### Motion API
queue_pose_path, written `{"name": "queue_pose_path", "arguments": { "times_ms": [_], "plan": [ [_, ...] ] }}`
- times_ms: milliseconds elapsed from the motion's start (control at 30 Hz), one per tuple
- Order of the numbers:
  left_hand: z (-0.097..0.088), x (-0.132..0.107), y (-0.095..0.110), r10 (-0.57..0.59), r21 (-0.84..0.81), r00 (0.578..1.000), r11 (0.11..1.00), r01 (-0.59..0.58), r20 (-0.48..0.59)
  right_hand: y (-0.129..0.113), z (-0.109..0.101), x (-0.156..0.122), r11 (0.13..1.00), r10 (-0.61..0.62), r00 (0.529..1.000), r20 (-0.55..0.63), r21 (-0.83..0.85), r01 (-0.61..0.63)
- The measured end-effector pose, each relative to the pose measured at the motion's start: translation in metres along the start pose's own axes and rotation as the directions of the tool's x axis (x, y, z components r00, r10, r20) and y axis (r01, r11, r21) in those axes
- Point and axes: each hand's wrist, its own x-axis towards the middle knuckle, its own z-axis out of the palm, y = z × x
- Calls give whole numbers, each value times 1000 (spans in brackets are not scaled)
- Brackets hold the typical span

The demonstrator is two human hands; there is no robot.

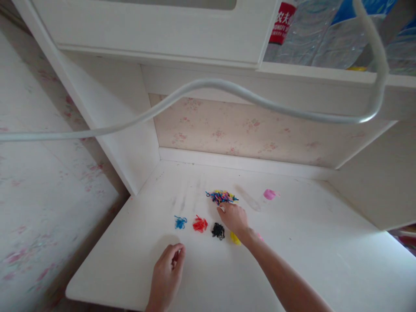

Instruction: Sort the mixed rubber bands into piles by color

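Note:
A mixed pile of thin, multicoloured elastic bands or strings (222, 197) lies on the white desk. My right hand (233, 218) is at its near edge, thumb and fingers pinched together; what they hold is too small to tell. Nearer to me, a row of single-colour clumps runs from a blue clump (180, 222) to a red clump (200, 224), a black clump (218, 231) and a yellow clump (235, 238). Under my right forearm a pink bit (259, 236) peeks out, mostly covered. My left hand (169, 268) is curled closed below the blue clump, nothing visible in it.
A pink scrap (269, 194) lies on the desk (312, 260) to the right of the pile. A white cable or tube (208, 83) crosses above. Plastic bottles (312, 34) stand on the upper right shelf. A white side panel (113, 112) bounds the left.

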Motion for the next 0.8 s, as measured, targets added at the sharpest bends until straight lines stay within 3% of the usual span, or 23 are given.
{"name": "queue_pose_path", "arguments": {
  "times_ms": [333, 800],
  "plan": [
    [-1, 2, 5, 18, 34, 1000, 999, -19, 21, -16, 12, 16, 991, -16, 1000, -27, -131, 12],
    [1, 2, -2, 61, 58, 997, 996, -63, 40, 22, -1, 17, 999, 46, 999, -21, 13, -46]
  ]
}}
